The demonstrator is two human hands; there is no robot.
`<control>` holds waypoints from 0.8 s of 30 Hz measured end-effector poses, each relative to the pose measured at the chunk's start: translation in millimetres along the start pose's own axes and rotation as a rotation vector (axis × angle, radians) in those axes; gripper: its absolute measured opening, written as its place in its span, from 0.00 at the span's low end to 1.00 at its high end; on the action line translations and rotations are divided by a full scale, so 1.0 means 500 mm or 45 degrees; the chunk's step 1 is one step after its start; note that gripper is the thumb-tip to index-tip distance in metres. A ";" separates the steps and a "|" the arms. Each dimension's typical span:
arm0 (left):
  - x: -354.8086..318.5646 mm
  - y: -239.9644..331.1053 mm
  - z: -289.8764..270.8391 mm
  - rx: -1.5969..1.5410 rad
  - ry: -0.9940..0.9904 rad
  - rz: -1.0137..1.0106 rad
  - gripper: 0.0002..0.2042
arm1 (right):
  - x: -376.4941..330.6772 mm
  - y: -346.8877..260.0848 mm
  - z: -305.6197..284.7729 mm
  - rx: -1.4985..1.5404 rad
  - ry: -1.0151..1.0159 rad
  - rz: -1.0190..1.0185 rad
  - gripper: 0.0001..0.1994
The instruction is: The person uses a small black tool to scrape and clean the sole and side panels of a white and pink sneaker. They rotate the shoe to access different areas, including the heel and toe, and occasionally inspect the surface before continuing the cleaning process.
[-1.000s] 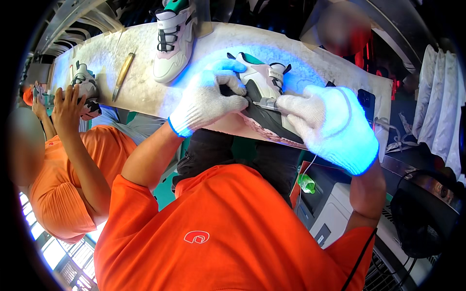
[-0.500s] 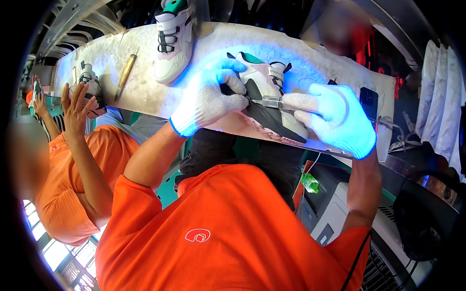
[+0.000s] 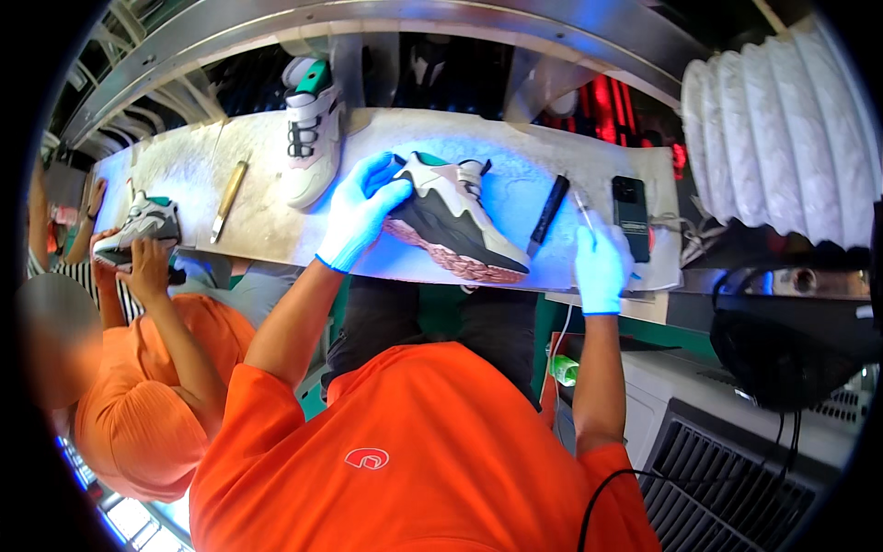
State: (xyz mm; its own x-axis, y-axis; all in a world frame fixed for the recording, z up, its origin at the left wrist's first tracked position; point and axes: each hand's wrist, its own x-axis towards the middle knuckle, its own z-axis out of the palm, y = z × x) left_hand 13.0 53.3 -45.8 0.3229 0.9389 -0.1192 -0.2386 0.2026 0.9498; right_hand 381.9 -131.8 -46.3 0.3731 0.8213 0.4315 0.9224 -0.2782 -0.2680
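A white, grey and black sneaker (image 3: 455, 221) with a speckled pink sole lies tilted on the bench, its toe pointing right and toward me. My left hand (image 3: 361, 212), in a white glove lit blue, grips it at the heel with the thumb over the collar. Off to the right of the shoe, my gloved right hand (image 3: 601, 271) is closed on a slim pale tool (image 3: 581, 208) that points away from me; its kind is not clear. A black-handled cutter-like tool (image 3: 550, 213) lies between the sneaker and my right hand.
A black phone (image 3: 631, 216) lies on the pale bench (image 3: 267, 207) beside my right hand. Another sneaker (image 3: 311, 152) stands at the back, near a wooden-handled knife (image 3: 230, 202). A co-worker (image 3: 170, 368) at left handles another shoe (image 3: 143, 228). A white ribbed duct (image 3: 777, 138) hangs at right.
My right hand has drawn away from the sneaker's side to the right, near the phone. My left hand still holds the heel. The head view has shifted, showing more beyond the bench.
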 end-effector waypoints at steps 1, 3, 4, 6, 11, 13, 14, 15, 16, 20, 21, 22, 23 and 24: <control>0.004 -0.006 -0.002 -0.007 0.007 0.007 0.30 | 0.007 -0.007 -0.006 -0.147 -0.022 -0.069 0.19; 0.005 -0.017 -0.007 0.067 0.014 0.100 0.27 | 0.004 -0.060 -0.045 -0.187 0.185 -0.174 0.26; 0.000 -0.017 -0.006 0.111 0.023 0.116 0.26 | 0.008 -0.098 -0.078 0.076 0.037 -0.177 0.31; -0.001 -0.039 -0.018 0.162 0.036 0.207 0.22 | 0.013 -0.184 -0.116 0.515 -0.449 -0.117 0.41; 0.016 -0.056 -0.022 0.265 0.006 0.389 0.21 | 0.033 -0.257 -0.074 0.918 -0.940 0.022 0.43; 0.001 -0.037 -0.026 0.135 -0.049 0.444 0.21 | 0.043 -0.270 -0.090 1.042 -1.062 0.139 0.41; -0.002 -0.047 -0.038 0.092 -0.039 0.371 0.21 | 0.044 -0.279 -0.119 1.069 -1.115 0.446 0.37; -0.011 -0.053 -0.040 0.079 -0.034 0.341 0.21 | 0.034 -0.275 -0.127 1.341 -1.036 0.599 0.33; -0.014 -0.043 -0.041 0.067 -0.031 0.318 0.21 | 0.022 -0.269 -0.140 1.507 -0.954 0.730 0.30; -0.019 -0.040 -0.043 0.045 0.011 0.318 0.22 | -0.006 -0.245 -0.217 1.728 -0.577 0.942 0.25; -0.019 -0.041 -0.042 0.043 0.007 0.314 0.22 | -0.003 -0.247 -0.229 1.614 -0.470 0.916 0.23; -0.020 -0.040 -0.041 0.132 0.005 0.329 0.22 | 0.004 -0.240 -0.228 1.476 -0.357 0.973 0.22; -0.023 -0.036 -0.040 0.220 0.005 0.344 0.22 | 0.014 -0.226 -0.222 1.337 -0.247 1.023 0.21; -0.024 -0.028 -0.037 0.306 -0.007 0.360 0.22 | 0.026 -0.202 -0.219 1.340 -0.196 1.029 0.20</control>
State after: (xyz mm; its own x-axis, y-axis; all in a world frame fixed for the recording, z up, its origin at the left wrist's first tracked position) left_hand -4.3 44.2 -63.0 0.2797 0.9469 0.1588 -0.0975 -0.1365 0.9858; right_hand 304.5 -147.6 80.6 0.6954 0.6757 -0.2445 -0.0925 -0.2532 -0.9630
